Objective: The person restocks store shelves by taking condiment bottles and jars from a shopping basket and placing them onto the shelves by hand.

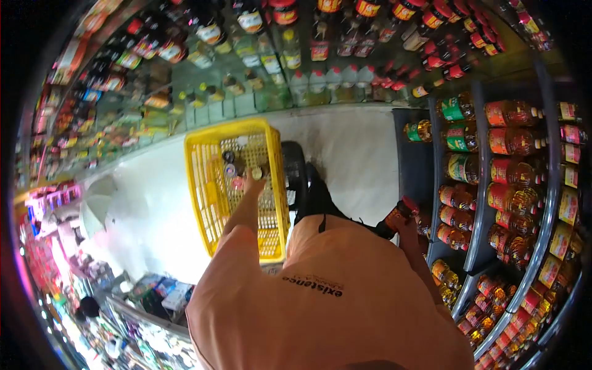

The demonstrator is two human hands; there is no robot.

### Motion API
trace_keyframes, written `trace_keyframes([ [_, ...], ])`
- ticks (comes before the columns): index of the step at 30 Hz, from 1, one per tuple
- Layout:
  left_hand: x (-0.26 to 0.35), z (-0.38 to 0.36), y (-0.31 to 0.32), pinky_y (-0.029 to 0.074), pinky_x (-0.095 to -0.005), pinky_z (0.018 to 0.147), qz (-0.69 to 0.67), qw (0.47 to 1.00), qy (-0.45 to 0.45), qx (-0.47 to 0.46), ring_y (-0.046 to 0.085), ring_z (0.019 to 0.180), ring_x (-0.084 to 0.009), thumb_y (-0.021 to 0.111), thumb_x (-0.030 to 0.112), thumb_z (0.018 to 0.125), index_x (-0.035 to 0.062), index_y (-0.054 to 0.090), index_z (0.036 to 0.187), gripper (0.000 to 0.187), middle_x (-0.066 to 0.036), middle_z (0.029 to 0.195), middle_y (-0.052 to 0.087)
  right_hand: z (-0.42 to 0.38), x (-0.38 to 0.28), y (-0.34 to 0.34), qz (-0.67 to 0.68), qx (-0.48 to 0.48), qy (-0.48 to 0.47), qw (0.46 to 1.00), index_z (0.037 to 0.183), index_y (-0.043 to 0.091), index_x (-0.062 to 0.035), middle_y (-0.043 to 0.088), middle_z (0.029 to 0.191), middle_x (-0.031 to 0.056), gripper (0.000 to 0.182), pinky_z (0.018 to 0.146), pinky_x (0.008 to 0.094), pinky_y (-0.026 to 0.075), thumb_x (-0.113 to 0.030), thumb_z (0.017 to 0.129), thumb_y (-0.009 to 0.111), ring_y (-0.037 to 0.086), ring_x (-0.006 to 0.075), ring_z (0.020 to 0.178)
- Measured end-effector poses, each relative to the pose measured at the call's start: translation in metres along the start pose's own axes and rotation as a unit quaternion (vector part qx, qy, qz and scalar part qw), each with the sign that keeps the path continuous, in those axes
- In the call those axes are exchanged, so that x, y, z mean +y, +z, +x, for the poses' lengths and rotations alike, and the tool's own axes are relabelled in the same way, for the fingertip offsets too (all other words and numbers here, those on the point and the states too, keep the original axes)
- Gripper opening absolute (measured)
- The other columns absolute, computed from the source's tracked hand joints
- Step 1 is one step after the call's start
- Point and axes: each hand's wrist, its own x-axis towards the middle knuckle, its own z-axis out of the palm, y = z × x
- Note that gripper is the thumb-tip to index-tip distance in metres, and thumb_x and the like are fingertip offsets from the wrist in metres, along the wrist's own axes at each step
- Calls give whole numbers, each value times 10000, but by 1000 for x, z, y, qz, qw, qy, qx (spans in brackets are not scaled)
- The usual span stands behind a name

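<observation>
A yellow plastic basket (191,179) stands in front of my body, with a few small jars or bottles (229,156) inside near its far end. My left hand (253,183) reaches down into the basket, its fingers closed on a jar with a pale lid (257,173). A jar with a reddish top (238,183) lies just left of that hand. Out to the right, my right hand (404,222) grips a dark bottle with a red cap (398,217), held beside the shelves.
Shelves (478,185) of large oil bottles (510,142) rise on the right. Sauce bottles and jars (317,52) fill the glass shelves ahead. A dark object (294,165) touches the basket's right side. Goods (161,293) are piled at the lower left.
</observation>
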Motion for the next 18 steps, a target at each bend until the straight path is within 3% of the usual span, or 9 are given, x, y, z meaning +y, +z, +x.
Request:
trace_keyframes([
  [3, 50, 3, -17, 369, -503, 1132, 63, 996, -62, -16, 306, 1438, -443, 842, 471, 715, 206, 224, 1580, 1096, -288, 1587, 205, 21, -53, 31, -23, -1, 2, 1000, 1233, 566, -32, 646, 1081, 60, 462, 817, 323, 522, -151, 828, 754, 625, 149, 918],
  [7, 33, 46, 7, 401, -570, 1092, 2, 994, -104, -38, 288, 1445, -458, 835, 445, 748, 217, 228, 1581, 1056, -284, 1604, 171, 43, -97, 69, -50, -26, -10, 998, 1191, 577, -46, 635, 1044, 30, 444, 794, 327, 499, -159, 805, 764, 591, 126, 934],
  [9, 24, 59, 18, 423, -552, 1079, 52, 987, -141, -49, 383, 1396, -439, 825, 453, 752, 219, 264, 1569, 1018, -280, 1554, 305, 57, -109, 75, -45, -2, -30, 999, 1185, 578, -56, 634, 1034, 24, 441, 790, 325, 502, -147, 799, 772, 591, 124, 926],
  [11, 41, 41, -1, 439, -520, 1070, -53, 978, -192, -63, 485, 1316, -414, 821, 457, 741, 205, 323, 1545, 979, -274, 1465, 446, 72, -126, 79, -41, 18, -47, 998, 1178, 578, -66, 633, 1023, 18, 440, 786, 324, 504, -135, 793, 780, 592, 122, 919],
  [14, 31, 37, 9, 462, -498, 1032, 2, 983, -183, 15, 565, 1223, -403, 799, 428, 750, 151, 393, 1498, 895, -250, 1386, 538, 91, -194, 99, 44, 22, -45, 998, 1203, 558, -99, 622, 1042, 6, 487, 801, 322, 528, -59, 775, 786, 607, 130, 937],
  [15, 32, 26, 6, 462, -498, 1032, 5, 983, -181, 17, 565, 1223, -403, 799, 428, 750, 151, 393, 1498, 895, -250, 1386, 538, 113, -193, 87, 25, 10, -92, 995, 1245, 526, -94, 618, 1076, 23, 524, 850, 335, 519, -65, 784, 774, 611, 143, 958],
  [16, 34, 12, -1, 468, -498, 1014, -21, 986, -156, 58, 568, 1218, -403, 786, 424, 750, 124, 417, 1472, 864, -243, 1387, 540, 113, -239, 95, -36, -1, -53, 998, 1282, 495, -85, 618, 1089, 36, 568, 901, 347, 502, -87, 788, 773, 614, 157, 983],
  [17, 35, 2, -9, 473, -497, 997, -46, 985, -130, 100, 572, 1213, -403, 773, 420, 750, 97, 440, 1446, 836, -235, 1389, 543, 135, -246, 83, -4, -31, -158, 987, 1318, 497, -98, 597, 1126, 34, 627, 856, 350, 534, -44, 764, 785, 600, 157, 1031],
  [18, 31, -6, -16, 473, -497, 997, -45, 986, -125, 104, 572, 1213, -403, 773, 420, 750, 97, 440, 1446, 836, -235, 1389, 543, 149, -263, 84, 55, -28, -154, 986, 1350, 465, -97, 596, 1141, 39, 661, 868, 339, 530, -47, 773, 781, 602, 161, 1046],
])
